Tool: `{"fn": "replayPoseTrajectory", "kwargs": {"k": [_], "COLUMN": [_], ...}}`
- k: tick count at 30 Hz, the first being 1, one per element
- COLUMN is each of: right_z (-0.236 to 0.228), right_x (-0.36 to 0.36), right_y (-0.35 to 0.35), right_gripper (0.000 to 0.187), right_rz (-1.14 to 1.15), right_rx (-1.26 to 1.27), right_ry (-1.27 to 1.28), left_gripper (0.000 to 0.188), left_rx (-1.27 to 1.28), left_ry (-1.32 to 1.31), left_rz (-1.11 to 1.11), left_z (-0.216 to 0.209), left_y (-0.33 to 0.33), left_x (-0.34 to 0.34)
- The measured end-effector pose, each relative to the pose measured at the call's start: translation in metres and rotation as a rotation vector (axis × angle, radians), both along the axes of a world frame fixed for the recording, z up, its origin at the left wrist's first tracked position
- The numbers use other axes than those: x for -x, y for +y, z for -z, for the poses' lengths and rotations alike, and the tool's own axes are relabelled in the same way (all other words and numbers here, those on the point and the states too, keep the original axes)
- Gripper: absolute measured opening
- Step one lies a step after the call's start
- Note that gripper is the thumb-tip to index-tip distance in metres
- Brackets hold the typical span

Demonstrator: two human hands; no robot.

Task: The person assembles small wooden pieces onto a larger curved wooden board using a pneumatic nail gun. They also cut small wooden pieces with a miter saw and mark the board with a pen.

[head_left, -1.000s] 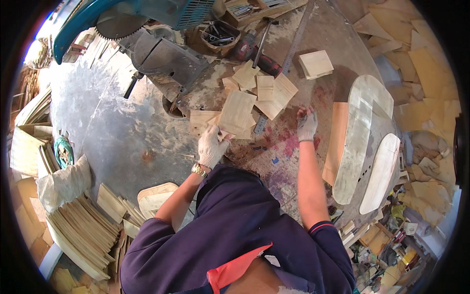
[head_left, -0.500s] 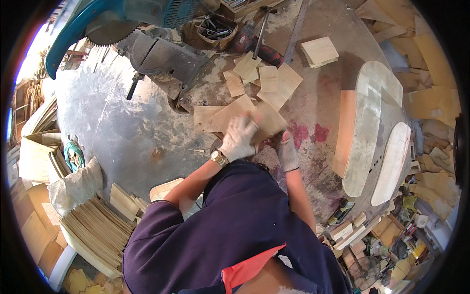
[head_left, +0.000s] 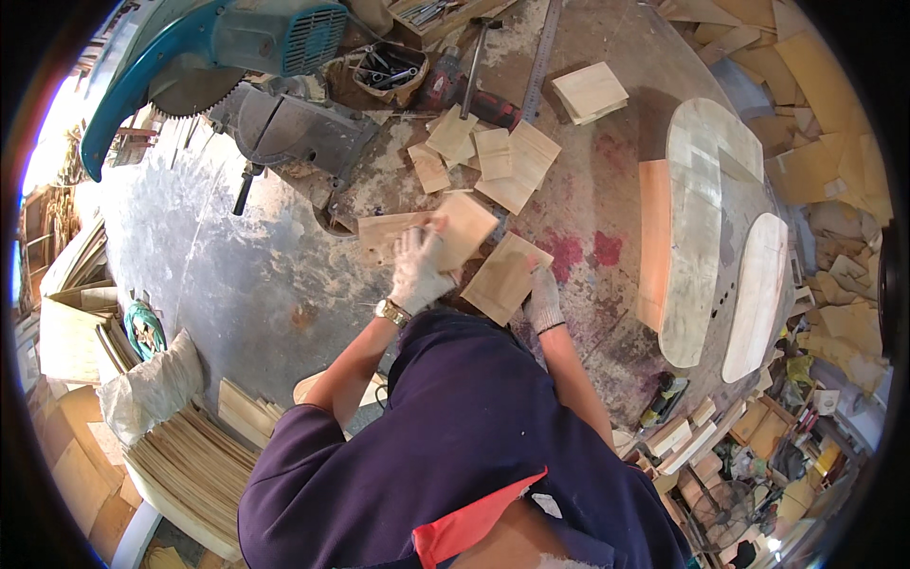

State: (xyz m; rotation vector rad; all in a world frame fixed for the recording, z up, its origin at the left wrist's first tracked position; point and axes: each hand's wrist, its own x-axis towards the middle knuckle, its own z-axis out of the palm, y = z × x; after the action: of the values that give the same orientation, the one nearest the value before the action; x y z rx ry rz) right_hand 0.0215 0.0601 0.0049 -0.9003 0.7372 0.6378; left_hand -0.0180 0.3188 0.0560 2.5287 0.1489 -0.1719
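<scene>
1. The left hand [head_left: 417, 270], in a pale glove, is grasping the left edge of one square panel [head_left: 466, 232]; its fingers are somewhat blurred, so I cannot tell how firm the hold is
2. The right hand [head_left: 544, 298], also gloved, is grasping a second panel [head_left: 507, 282] by its right side, close before the person's body
3. Both panels seem to be carried mainly at one edge, so they could tip or slip if the fingers loosen; their near corners could also knock together
4. A flat board [head_left: 377, 237] lies on the surface [head_left: 256, 275] partly behind the left hand, and a lowered panel could catch on it
5. Just ahead, loose wooden pieces [head_left: 498, 156] overlap, and a careless push could scatter them
6. Behind these, the drill [head_left: 495, 109] and the hammer [head_left: 471, 76] stand in the way of a forward reach
7. Farther left is the saw [head_left: 261, 40], whose toothed blade [head_left: 194, 92] could cut a straying hand
8. Toward the right, long rounded boards [head_left: 690, 256] limit the free room
</scene>
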Motion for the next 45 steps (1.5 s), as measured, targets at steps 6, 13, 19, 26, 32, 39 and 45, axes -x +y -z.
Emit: {"fn": "replayPoseTrajectory", "kwargs": {"k": [6, 13, 19, 26, 32, 39, 45], "right_z": [-0.005, 0.024, 0.013, -0.015, -0.002, 0.012, 0.012], "right_x": [0.013, 0.041, 0.063, 0.126, 0.220, 0.307, 0.347], "right_y": [0.014, -0.030, -0.031, -0.007, 0.056, 0.170, 0.247], "right_gripper": [0.044, 0.035, 0.042, 0.058, 0.047, 0.048, 0.044], "right_rz": [0.036, 0.013, 0.272, 0.329, 0.453, 0.644, 0.670], "right_rx": [0.100, 0.629, 0.741, 1.169, 1.085, 0.746, 0.687], "right_ry": [-0.205, -0.309, -0.193, -0.124, -0.172, -0.042, -0.034], "left_gripper": [0.098, 0.107, 0.100, 0.095, 0.097, 0.089, 0.088], "left_rx": [0.407, -0.157, -0.269, -0.128, -0.153, -0.301, -0.447], "left_ry": [0.012, 0.033, 0.026, -0.180, -0.324, -0.329, -0.392], "left_rz": [0.348, 0.328, 0.489, 0.439, 0.486, 0.507, 0.508], "left_z": [-0.016, 0.002, 0.031, 0.003, -0.027, -0.044, -0.046], "left_y": [-0.024, 0.054, 0.100, 0.101, 0.160, 0.297, 0.420], "left_x": [0.005, -0.002, -0.012, -0.002, 0.046, 0.077, 0.018]}}
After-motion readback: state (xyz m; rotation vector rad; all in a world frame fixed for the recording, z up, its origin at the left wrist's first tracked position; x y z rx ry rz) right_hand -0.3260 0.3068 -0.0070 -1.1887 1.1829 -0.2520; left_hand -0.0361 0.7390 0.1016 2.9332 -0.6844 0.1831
